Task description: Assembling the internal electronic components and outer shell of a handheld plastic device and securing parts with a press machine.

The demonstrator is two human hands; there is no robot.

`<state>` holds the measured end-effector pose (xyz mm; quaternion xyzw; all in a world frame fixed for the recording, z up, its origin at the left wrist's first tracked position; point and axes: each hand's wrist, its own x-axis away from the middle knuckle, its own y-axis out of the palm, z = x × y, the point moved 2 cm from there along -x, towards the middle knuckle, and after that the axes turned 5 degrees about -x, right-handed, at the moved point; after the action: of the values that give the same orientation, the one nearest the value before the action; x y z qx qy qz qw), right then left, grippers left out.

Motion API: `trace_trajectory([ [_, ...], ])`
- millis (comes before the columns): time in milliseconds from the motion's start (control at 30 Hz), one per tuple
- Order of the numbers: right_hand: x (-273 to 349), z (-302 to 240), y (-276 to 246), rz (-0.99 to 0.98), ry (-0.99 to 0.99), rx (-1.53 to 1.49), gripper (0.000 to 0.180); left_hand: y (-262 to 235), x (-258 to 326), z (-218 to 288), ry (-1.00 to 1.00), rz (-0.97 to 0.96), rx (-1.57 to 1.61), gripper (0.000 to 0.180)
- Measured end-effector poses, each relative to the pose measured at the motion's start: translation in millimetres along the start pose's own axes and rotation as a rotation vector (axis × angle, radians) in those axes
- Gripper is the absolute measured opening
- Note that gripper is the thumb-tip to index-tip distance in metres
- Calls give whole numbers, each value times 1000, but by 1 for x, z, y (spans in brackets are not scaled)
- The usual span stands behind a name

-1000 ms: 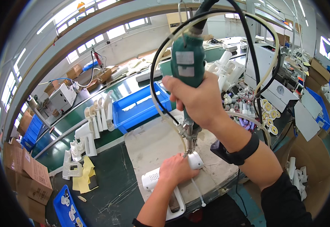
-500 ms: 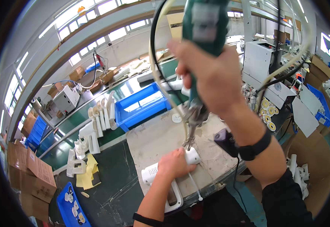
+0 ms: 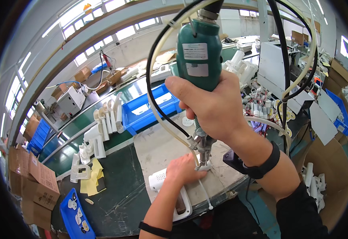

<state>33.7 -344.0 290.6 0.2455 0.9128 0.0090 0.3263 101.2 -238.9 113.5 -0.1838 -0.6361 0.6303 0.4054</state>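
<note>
My right hand is wrapped round a green power screwdriver, held upright with its metal tip down. That tip meets the far end of a white plastic appliance housing, close to my left fingers; the exact contact point is hard to make out. My left hand grips the housing from above, covering its middle. The housing has small holes at its left end and a looped handle towards me. A thin white cord or rod sticks out from it towards the bench edge. Beneath lies a beige work sheet.
A blue tray stands behind the sheet. White plastic parts line the left, beside yellow paper. A smaller blue tray holds round parts. Hoses hang round the screwdriver. A dark purple device sits near my right wrist.
My right hand and the screwdriver have come down, and the tool has shifted left at its top. My left hand and the housing have stayed nearly in place.
</note>
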Motion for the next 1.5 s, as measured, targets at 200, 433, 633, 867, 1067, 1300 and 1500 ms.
trace_trajectory([
  [200,7,24,0,-7,74,38,24,1,-3,-3,58,36,-56,55],
  [433,14,27,4,-50,109,91,30,-11,4,-3,50,-128,-130,74],
  [633,-5,-21,-10,1,-69,-22,27,-7,48,-79,-34,121,119,115],
  [867,-23,-29,27,-20,-167,20,24,-2,39,-64,-86,-9,83,98],
  [1067,-24,15,49,-27,-93,-69,27,14,29,-52,-14,144,139,99],
  [1300,-22,35,57,-44,13,-25,29,6,32,-48,-40,74,150,98],
  [1500,-17,54,58,-57,57,31,30,2,31,-46,-72,8,150,96],
])
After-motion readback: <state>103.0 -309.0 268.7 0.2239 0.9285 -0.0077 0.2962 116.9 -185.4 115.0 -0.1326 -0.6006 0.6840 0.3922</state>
